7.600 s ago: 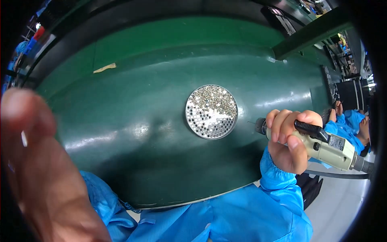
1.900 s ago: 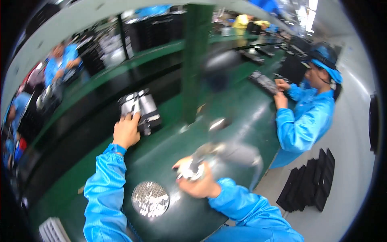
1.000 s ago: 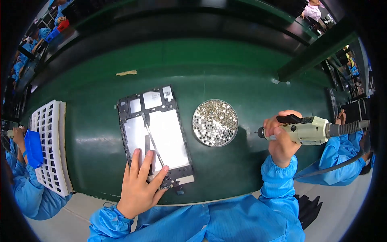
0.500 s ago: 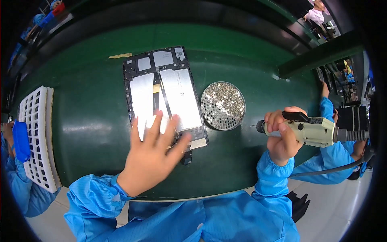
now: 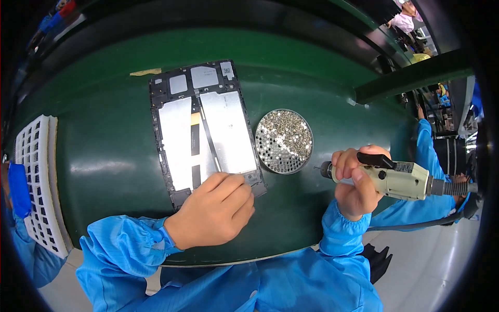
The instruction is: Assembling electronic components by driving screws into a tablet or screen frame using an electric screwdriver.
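A tablet chassis (image 5: 227, 130) with silver plates in a black frame lies flat on the green table. My left hand (image 5: 214, 210) is over its near edge, fingers curled in and pressed together, with their tips hidden. Whatever they hold, if anything, cannot be seen. In my right hand (image 5: 358, 182) is a pale electric screwdriver (image 5: 403, 182), its bit pointing left and held off the chassis. Between the screwdriver and the chassis stands a round dish (image 5: 284, 141) of small screws, many seated in its holes.
On the left stands a white foam tray (image 5: 39, 179) with dark slots, beside a blue bin (image 5: 20, 191) and another person's sleeve. A yellowish strip (image 5: 145, 72) lies behind the chassis. A green post (image 5: 416, 75) crosses the far right; another person's blue sleeve (image 5: 425, 145) is beyond it.
My left hand has gone from spread fingers to curled ones at the chassis's near edge. The small black part that lay there is now out of sight. The right hand still grips the screwdriver.
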